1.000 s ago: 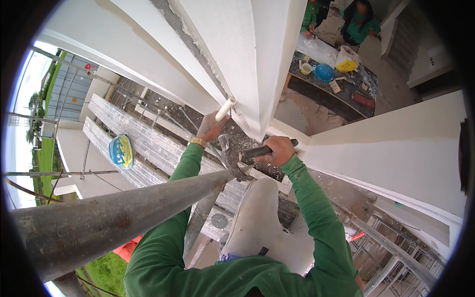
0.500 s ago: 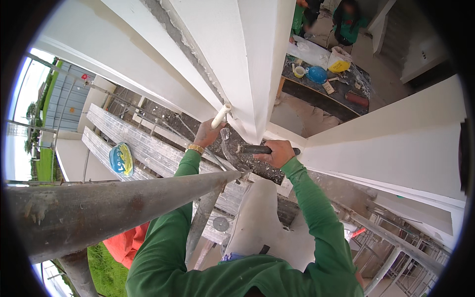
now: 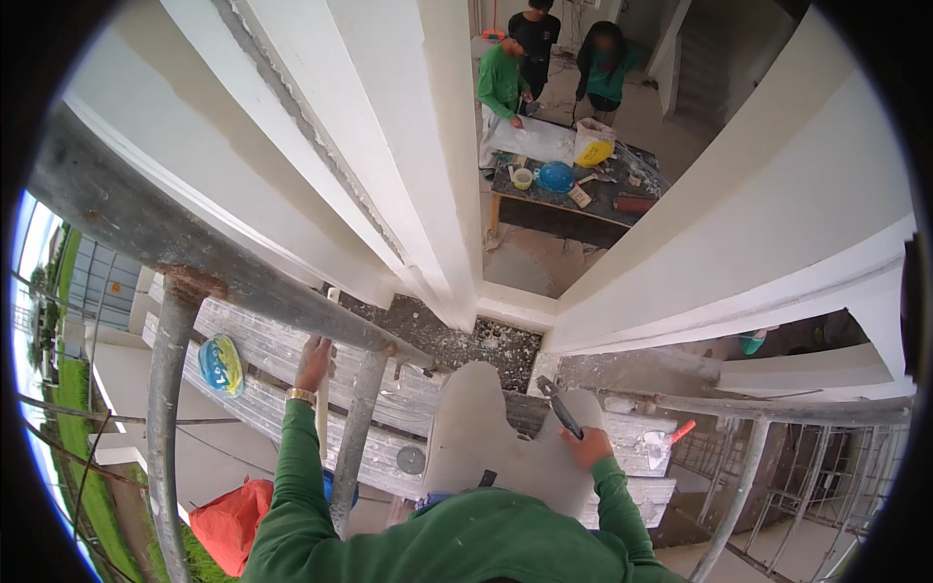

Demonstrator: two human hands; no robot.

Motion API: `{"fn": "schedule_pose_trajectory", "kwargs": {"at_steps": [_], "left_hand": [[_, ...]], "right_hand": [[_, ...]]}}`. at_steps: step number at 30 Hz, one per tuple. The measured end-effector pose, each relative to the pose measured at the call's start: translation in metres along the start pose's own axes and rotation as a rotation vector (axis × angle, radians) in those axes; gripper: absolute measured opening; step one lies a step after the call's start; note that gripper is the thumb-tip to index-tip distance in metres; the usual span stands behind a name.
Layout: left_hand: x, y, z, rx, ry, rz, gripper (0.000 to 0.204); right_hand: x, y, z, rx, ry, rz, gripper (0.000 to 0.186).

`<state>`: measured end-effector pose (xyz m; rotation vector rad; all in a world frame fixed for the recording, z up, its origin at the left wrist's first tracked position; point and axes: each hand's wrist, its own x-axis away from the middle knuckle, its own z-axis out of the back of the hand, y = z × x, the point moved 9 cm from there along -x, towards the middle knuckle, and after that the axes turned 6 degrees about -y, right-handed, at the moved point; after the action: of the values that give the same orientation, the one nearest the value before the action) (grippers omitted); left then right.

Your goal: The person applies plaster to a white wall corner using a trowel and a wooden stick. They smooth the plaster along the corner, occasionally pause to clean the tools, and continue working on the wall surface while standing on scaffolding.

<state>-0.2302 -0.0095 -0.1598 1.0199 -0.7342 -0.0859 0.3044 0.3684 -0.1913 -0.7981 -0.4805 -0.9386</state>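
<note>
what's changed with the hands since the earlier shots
The right hand brought the hammer back over the right leg, still gripping it. The left hand drew back and left from the wall, beside a white tube; its grip is unclear. The blue-yellow bundle stayed on the planks.

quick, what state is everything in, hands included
hammer: gripped, head pointing away from the person
right hand: closed on the hammer handle
left hand: at the white pipe, grip unclear
white pipe: partly hidden
scaffold planks: splattered
blue-and-yellow container: resting on the planks
red-handled tool: lying down
red sack: crumpled
worktable: cluttered
</note>
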Motion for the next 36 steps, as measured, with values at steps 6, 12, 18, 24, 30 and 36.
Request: {"fn": "schedule_pose_trajectory", "kwargs": {"at_steps": [6,12,18,24,30,36], "left_hand": [[0.107,0.086,0.013,0.095,-0.04,-0.075,0.036],[0.206,0.123,0.008,0.079,-0.084,-0.161,0.035],[0.266,0.114,-0.035,0.325,-0.254,-0.222,0.023],[0.305,0.156,-0.152,0.227,-0.586,-0.182,0.04],[0.283,0.138,-0.224,0.277,-0.732,-0.185,0.043],[0.25,0.108,-0.236,0.395,-0.67,-0.234,0.046]], "right_hand": [[0.01,-0.006,-0.002,-0.087,0.126,0.036,0.07],[-0.002,0.012,-0.015,-0.296,-0.009,-0.048,0.068],[0.01,0.008,-0.01,-0.336,-0.043,-0.052,0.069],[0.013,0.015,-0.004,-0.249,-0.084,-0.122,0.076],[0.011,0.016,-0.007,-0.252,-0.023,-0.084,0.076],[0.003,0.031,-0.024,-0.244,0.072,-0.107,0.08]]}}
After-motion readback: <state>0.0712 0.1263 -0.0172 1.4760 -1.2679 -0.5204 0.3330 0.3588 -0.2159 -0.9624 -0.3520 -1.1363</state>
